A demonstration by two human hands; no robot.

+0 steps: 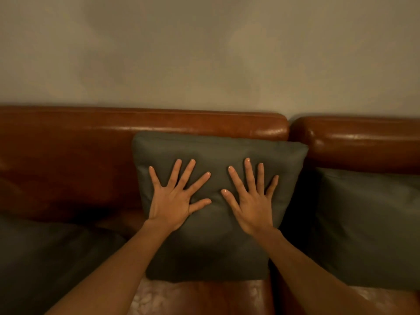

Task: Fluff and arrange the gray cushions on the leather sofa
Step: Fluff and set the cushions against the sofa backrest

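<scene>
Sofa (141, 123): against the wall (204, 48), backrest in two sections — seam right of centre.
Middle cushion (218, 246): upright on the seat, leaning on the backrest, across the seam.
Left cushion (45, 258): lying low on the seat, left of the middle one, apart from it.
Right cushion (368, 223): propped on the right backrest section, just beside the middle one.
Left hand (172, 201): flat on the middle cushion's front, left half.
Right hand (252, 201): flat on the same front, right half — near the left hand, not touching.

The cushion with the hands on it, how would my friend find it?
Find the brown leather sofa against the wall. Three gray cushions lie along it. The middle cushion stands upright against the backrest, with both hands pressed flat on it.
</scene>
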